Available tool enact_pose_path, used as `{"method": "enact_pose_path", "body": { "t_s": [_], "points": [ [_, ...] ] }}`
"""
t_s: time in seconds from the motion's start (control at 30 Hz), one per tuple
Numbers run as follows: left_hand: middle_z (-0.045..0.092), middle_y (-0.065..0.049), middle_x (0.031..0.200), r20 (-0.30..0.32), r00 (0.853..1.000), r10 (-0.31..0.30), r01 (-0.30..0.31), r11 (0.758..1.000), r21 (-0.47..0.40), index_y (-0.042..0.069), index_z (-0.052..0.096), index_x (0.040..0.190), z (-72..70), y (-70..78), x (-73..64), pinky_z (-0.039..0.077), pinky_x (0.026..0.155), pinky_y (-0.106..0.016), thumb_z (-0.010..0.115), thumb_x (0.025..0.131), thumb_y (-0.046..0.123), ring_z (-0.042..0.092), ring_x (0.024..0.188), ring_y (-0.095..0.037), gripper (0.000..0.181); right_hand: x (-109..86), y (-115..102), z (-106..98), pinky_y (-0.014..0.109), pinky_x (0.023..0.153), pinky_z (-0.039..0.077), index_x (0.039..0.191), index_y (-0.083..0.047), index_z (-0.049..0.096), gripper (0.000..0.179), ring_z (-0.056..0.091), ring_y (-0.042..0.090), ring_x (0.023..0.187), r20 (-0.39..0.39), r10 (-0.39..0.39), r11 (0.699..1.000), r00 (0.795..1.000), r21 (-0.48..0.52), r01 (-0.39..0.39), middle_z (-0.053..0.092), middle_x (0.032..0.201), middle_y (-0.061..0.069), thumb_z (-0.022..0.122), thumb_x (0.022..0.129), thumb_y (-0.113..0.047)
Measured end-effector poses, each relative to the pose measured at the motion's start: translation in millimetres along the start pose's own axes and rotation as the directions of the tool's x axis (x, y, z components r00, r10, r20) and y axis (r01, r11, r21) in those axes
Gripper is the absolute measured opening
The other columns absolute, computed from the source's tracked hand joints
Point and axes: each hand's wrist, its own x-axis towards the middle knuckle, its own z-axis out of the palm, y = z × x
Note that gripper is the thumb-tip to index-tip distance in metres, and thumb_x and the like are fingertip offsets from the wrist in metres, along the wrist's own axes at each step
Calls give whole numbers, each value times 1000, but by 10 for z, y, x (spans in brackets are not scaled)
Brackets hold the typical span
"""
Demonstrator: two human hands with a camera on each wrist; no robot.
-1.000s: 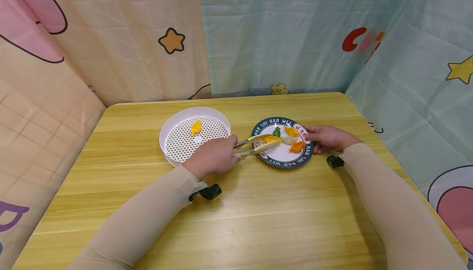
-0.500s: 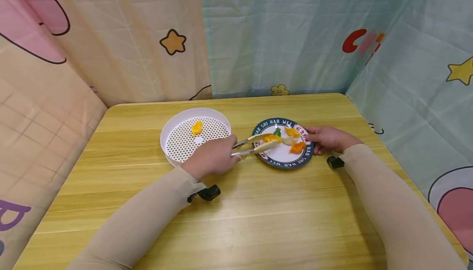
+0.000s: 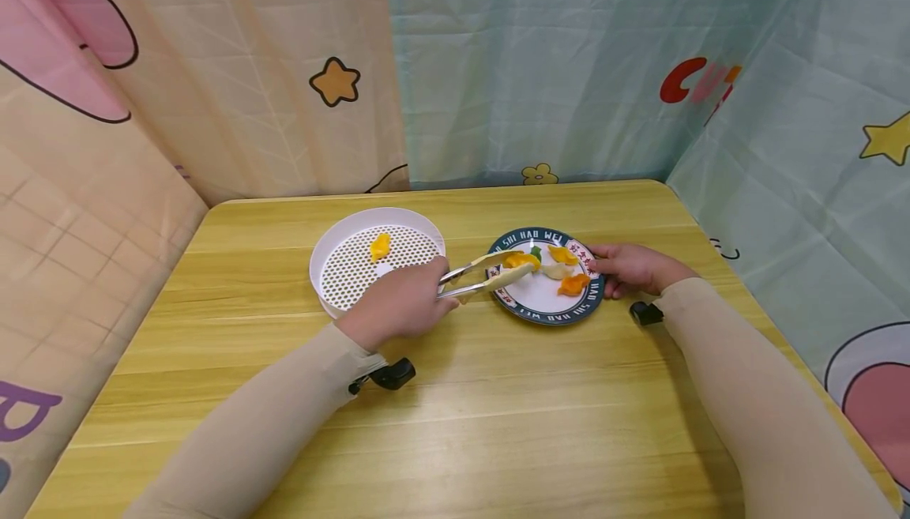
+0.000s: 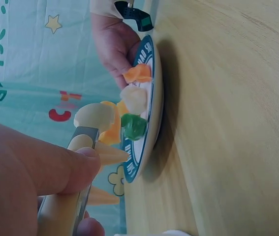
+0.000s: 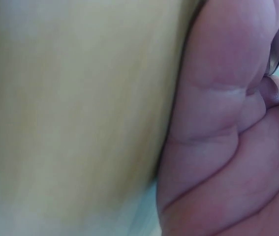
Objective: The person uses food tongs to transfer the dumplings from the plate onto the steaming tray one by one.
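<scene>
My left hand [image 3: 401, 306] grips a pair of metal tongs [image 3: 465, 290] with cream-coloured tips. Between those tips, over the left part of the plate, is a yellow dumpling [image 3: 522, 261]. The plate [image 3: 543, 317] has a dark blue lettered rim. On it lie a green dumpling [image 4: 133, 127], partly hidden in the head view, a white dumpling [image 3: 558, 272], an orange dumpling [image 3: 573, 285] and another yellow dumpling [image 3: 562, 255]. My right hand [image 3: 633, 268] pinches the plate's right rim, thumb on top; the right wrist view shows mostly palm and curled fingers.
Left of the plate stands a round white steamer tray [image 3: 317, 254] with a perforated base, partly behind my left hand. A yellow dumpling [image 3: 380, 247] lies in it. Both stand on a wooden table [image 3: 512, 424], with printed curtains [image 3: 498, 69] behind.
The tongs and my left hand have shifted slightly left, and the yellow dumpling between the tips has moved a little up and left, covering more of the green one. My right hand keeps its place.
</scene>
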Motion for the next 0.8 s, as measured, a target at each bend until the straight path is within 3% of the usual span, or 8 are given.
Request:
{"method": "enact_pose_path", "body": {
  "t_s": [0.33,0.6,0.8],
  "points": [
    [59,-1,88,-53,999,-9,9,1000,-4,14,54,118,-126,-147,-195,45,60,-35,65,103,45,55,69,-19,36,11,8,-9,26,70,58,169,-11,13,67,62,15,71,8,-9,1000,1000,-8,9,65,84,3,45,114,-35],
    [58,-3,83,-111,993,-31,29,999,-24,10,55,116,-239,-383,-413,44,62,-34,66,102,40,55,69,-20,36,22,16,-17,25,69,58,169,-11,12,67,62,14,69,14,-9,1000,1000,1,9,66,83,2,45,114,-34],
    [58,-4,84,-127,988,-92,87,995,-45,9,52,117,-300,-588,-607,43,62,-34,66,102,39,54,70,-20,36,20,19,-14,24,69,58,169,-13,12,68,62,13,69,16,-8,1000,1000,11,8,65,85,1,45,114,-34]
  ]
}}
